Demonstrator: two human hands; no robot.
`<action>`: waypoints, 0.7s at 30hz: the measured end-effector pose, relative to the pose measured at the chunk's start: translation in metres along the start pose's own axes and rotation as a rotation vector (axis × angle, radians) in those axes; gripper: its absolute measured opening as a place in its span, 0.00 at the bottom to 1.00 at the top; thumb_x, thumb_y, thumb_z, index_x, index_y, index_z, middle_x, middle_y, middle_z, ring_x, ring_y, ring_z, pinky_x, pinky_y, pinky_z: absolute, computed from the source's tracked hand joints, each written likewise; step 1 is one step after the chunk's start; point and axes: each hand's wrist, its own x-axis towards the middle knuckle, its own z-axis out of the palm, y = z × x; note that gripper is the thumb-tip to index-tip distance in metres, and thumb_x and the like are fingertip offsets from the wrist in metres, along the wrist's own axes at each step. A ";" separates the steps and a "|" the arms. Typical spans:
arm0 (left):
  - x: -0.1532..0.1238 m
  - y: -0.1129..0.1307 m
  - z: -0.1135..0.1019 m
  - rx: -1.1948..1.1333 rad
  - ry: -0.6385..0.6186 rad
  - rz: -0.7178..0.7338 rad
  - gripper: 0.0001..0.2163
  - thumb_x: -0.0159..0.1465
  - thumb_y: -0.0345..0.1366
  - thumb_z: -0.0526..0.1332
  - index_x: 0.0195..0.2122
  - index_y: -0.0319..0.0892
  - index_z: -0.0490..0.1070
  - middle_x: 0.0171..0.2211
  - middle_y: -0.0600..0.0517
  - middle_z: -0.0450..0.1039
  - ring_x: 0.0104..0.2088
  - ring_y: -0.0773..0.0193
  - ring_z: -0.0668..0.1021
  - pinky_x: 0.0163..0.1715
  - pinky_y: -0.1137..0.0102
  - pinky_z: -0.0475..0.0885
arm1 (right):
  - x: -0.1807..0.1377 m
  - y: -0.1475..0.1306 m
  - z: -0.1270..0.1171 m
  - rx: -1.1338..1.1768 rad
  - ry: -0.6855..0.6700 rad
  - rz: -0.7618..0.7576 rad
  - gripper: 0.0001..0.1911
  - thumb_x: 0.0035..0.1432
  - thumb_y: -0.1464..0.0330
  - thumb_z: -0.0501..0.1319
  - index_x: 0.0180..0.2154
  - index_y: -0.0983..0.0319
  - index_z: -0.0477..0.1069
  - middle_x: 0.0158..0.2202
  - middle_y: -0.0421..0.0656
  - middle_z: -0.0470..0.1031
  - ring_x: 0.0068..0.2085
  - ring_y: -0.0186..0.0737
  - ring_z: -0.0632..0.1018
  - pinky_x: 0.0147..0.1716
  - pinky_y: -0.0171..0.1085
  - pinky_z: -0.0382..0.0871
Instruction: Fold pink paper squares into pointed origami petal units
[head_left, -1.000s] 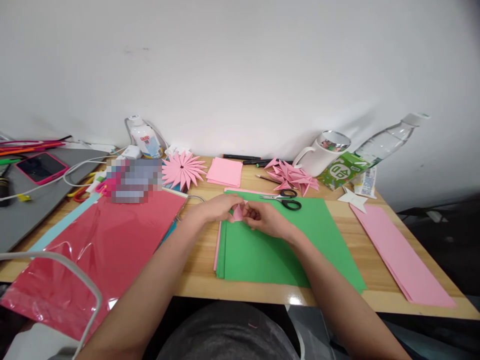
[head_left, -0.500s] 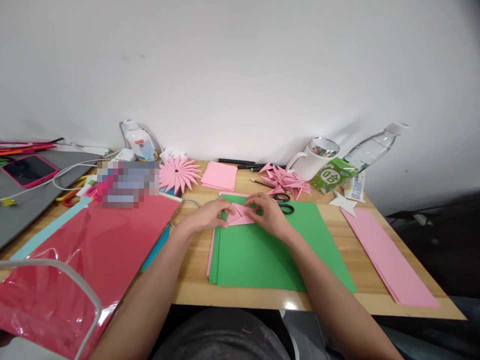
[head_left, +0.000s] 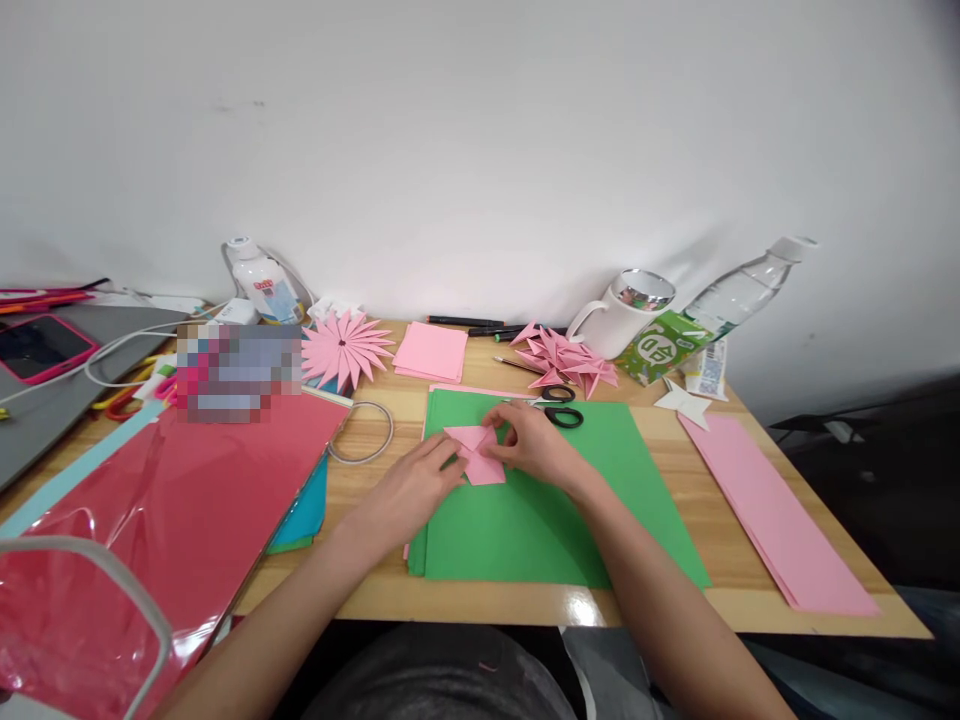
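Both hands press a small folded pink paper piece flat on the green card sheet, left hand fingertips pinning it, right hand pinching its far edge; creases want firm, even pressure.

Open green paper lies near the table's front edge; scissors, folded pink stars and a mug crowd the back.
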 end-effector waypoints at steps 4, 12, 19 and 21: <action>-0.010 -0.008 0.006 0.003 0.090 0.040 0.09 0.65 0.31 0.50 0.43 0.40 0.68 0.48 0.45 0.66 0.55 0.56 0.67 0.51 0.60 0.69 | -0.001 -0.002 -0.003 -0.018 0.021 -0.044 0.06 0.46 0.70 0.65 0.29 0.64 0.70 0.32 0.42 0.68 0.28 0.33 0.71 0.28 0.33 0.64; -0.009 -0.005 0.010 -0.005 0.153 0.027 0.09 0.66 0.31 0.50 0.37 0.38 0.69 0.44 0.44 0.69 0.55 0.57 0.67 0.52 0.62 0.68 | -0.003 -0.012 0.006 -0.194 0.055 0.016 0.07 0.50 0.71 0.63 0.34 0.64 0.69 0.30 0.43 0.72 0.30 0.37 0.71 0.30 0.34 0.61; -0.005 -0.004 0.016 0.051 0.148 0.029 0.08 0.66 0.32 0.49 0.39 0.37 0.66 0.46 0.43 0.69 0.56 0.56 0.66 0.53 0.58 0.68 | -0.003 -0.011 0.009 -0.142 0.053 -0.056 0.02 0.50 0.73 0.62 0.30 0.63 0.70 0.28 0.41 0.69 0.28 0.34 0.69 0.27 0.32 0.59; -0.004 -0.004 0.018 0.039 0.158 0.023 0.08 0.66 0.33 0.50 0.40 0.37 0.66 0.43 0.44 0.70 0.56 0.55 0.66 0.52 0.57 0.68 | -0.002 -0.009 0.010 -0.077 0.055 -0.096 0.03 0.50 0.74 0.61 0.31 0.63 0.71 0.28 0.40 0.68 0.28 0.33 0.68 0.27 0.32 0.60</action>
